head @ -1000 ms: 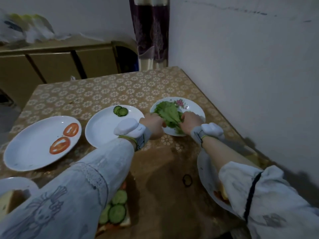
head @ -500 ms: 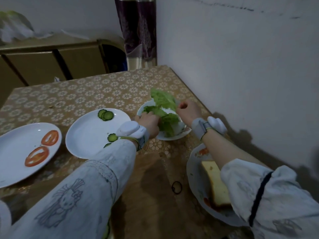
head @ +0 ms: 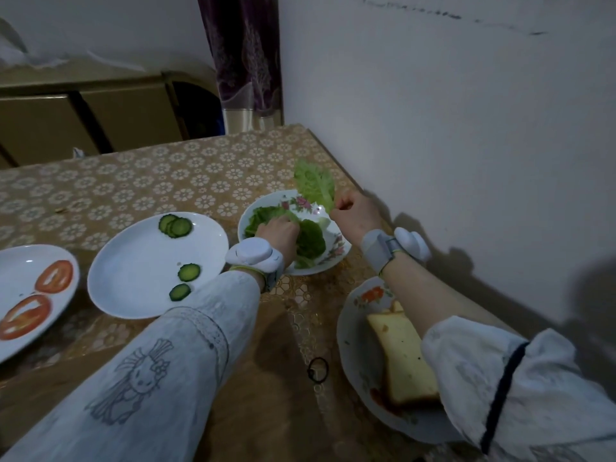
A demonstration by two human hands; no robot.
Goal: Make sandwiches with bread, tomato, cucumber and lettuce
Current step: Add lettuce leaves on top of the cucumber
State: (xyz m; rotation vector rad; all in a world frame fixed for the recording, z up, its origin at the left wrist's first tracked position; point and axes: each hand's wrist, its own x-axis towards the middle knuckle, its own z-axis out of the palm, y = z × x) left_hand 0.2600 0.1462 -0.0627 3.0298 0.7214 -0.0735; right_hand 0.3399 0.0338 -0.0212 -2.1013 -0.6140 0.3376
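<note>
Green lettuce leaf (head: 315, 185) pinched upright in right hand (head: 355, 215), lifted above far rim of floral bowl (head: 336, 255). Left hand (head: 278, 233) pressed down on remaining lettuce (head: 310, 240) in bowl, fingers curled onto leaves. Hands apart, either side of bowl. Cucumber slices (head: 175, 225) on white plate (head: 133, 278) just left of bowl; tomato slices (head: 53, 276) on plate (head: 20, 345) at far left. Bread slice (head: 401, 355) on floral plate (head: 350, 348) near right, partly under right sleeve. Patterned gold cloth over surface (head: 166, 181).

Bare tablecloth (head: 140, 181) beyond the plates; wall (head: 450, 161) close beside the lettuce bowl (head: 338, 253).
</note>
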